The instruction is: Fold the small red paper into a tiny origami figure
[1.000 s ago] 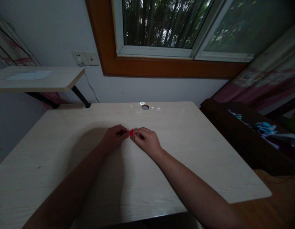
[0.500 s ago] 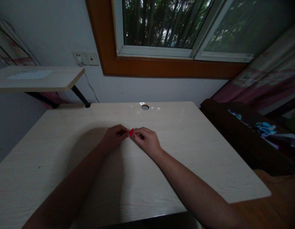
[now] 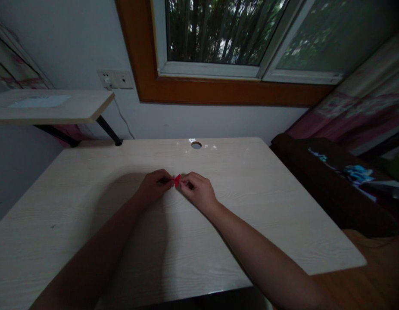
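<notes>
A small red ribbon-like piece, pinched in the middle like a bow, spans the short gap between my two hands just above the desk. The fingertips of my left hand are closed on its left end. On the other side, the thumb and forefinger of my right hand pinch its right end. What exactly it is made of is too small to tell, and my fingers cover its outer ends.
A raised shelf on black legs stands at the desk's back left, with a paper sheet on it. A round cable hole lies near the back edge. Dark brown furniture with cloth on it is at the right.
My left fingertips have drawn slightly left, and a bit more of the red piece shows between the hands. My right hand has barely moved.
</notes>
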### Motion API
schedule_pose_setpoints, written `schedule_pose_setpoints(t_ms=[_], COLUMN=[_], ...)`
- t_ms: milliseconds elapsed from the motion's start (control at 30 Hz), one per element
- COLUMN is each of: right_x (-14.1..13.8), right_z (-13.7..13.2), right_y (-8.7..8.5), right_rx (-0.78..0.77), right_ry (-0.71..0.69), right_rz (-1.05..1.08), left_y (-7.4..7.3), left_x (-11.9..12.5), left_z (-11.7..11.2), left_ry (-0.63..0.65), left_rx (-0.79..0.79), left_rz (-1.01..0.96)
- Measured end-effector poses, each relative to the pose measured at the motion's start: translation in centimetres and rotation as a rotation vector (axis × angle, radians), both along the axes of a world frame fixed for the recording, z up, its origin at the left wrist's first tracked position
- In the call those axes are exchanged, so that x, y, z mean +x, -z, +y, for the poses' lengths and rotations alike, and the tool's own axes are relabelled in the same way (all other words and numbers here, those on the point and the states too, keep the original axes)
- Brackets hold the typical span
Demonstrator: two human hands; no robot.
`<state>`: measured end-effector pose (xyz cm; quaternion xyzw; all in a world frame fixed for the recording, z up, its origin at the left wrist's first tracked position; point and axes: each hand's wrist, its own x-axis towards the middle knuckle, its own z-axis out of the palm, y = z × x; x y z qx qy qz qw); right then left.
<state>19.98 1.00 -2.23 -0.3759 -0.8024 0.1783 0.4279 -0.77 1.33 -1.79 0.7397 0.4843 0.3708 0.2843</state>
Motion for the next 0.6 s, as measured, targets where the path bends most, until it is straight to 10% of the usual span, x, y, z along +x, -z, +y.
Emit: schedule_pose_setpoints(t_ms=[600], right_x=[-0.40], right_z=[0.04], right_y=[0.08], right_rx=[-0.086], right_ry=[0.012], right_rz=[0.105], left_y=[-0.29], left_x=[-0.06], left_z=[-0.04], left_ry=[-0.008], left_rx=[-0.101], left_rz=[0.011])
